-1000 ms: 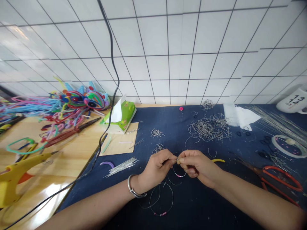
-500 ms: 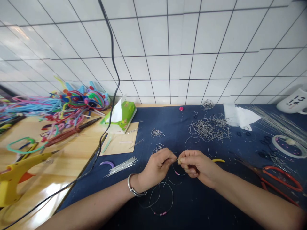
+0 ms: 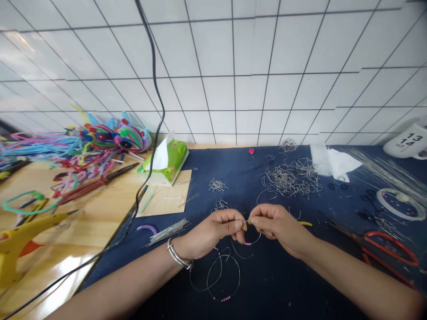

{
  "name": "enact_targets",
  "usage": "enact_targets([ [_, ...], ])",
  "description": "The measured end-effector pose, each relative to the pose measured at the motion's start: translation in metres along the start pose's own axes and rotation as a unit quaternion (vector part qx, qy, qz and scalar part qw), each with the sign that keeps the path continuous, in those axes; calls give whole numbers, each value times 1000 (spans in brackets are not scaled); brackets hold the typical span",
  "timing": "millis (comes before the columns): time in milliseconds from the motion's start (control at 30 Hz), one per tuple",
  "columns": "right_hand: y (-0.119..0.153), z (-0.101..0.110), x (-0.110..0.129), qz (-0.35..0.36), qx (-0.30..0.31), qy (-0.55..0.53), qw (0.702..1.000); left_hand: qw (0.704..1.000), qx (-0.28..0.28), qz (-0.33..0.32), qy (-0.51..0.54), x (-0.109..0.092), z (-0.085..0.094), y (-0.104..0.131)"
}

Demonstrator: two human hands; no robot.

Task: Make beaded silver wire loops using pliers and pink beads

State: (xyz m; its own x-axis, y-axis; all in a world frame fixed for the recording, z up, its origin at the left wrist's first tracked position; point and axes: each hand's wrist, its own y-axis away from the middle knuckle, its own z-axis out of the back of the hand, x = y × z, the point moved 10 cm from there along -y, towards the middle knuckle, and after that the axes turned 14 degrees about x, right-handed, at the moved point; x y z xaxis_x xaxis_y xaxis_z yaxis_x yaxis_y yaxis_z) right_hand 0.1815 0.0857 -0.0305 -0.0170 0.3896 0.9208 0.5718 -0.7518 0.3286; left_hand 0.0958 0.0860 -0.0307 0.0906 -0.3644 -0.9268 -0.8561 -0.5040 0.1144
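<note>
In the head view my left hand point(image 3: 218, 232) and my right hand point(image 3: 278, 227) meet above the dark blue cloth, each pinching the ends of a thin beaded wire loop point(image 3: 256, 240). Pink beads point(image 3: 247, 243) sit on the low part of this loop, just under my left fingers. The exact place where the ends meet is partly hidden by the fingertips. Below my hands lies another wire loop point(image 3: 239, 278) with several pink beads on it, next to more curved wire.
A tangled heap of bent wires point(image 3: 289, 178) lies behind my hands. Straight wires point(image 3: 168, 233) and a tissue pack point(image 3: 170, 162) are at left, with a yellow glue gun point(image 3: 23, 244) farther out. Red-handled scissors point(image 3: 392, 249), a round bead dish point(image 3: 402, 204) and a mug point(image 3: 408, 140) stand right.
My left hand has turned a little, its fingers now curled more around the wire ends. The beads on the held loop show more clearly and hang slightly lower.
</note>
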Motion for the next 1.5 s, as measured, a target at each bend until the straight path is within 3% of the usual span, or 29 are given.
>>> enact_targets([
  [400, -3, -2, 1, 12, 29, 8, 999, 992, -48, -15, 119, 5, 0, 4],
  [700, 4, 6, 16, 62, -67, 181, 979, 986, -146, -45, -71, -10, 15, 10],
  [900, 10, 6, 28, 77, -109, 263, 955, 978, -144, -44, -146, -15, 14, 8],
  [1133, 14, 1, 33, 80, -122, 312, 939, 914, -161, -71, -365, -36, 5, 14],
  [1333, 19, -4, 41, 127, -156, 398, 895, 859, -177, -83, -473, -46, -4, 17],
  [1500, 11, -5, 23, 69, -108, 346, 930, 846, -190, -86, -490, -48, -2, 18],
])
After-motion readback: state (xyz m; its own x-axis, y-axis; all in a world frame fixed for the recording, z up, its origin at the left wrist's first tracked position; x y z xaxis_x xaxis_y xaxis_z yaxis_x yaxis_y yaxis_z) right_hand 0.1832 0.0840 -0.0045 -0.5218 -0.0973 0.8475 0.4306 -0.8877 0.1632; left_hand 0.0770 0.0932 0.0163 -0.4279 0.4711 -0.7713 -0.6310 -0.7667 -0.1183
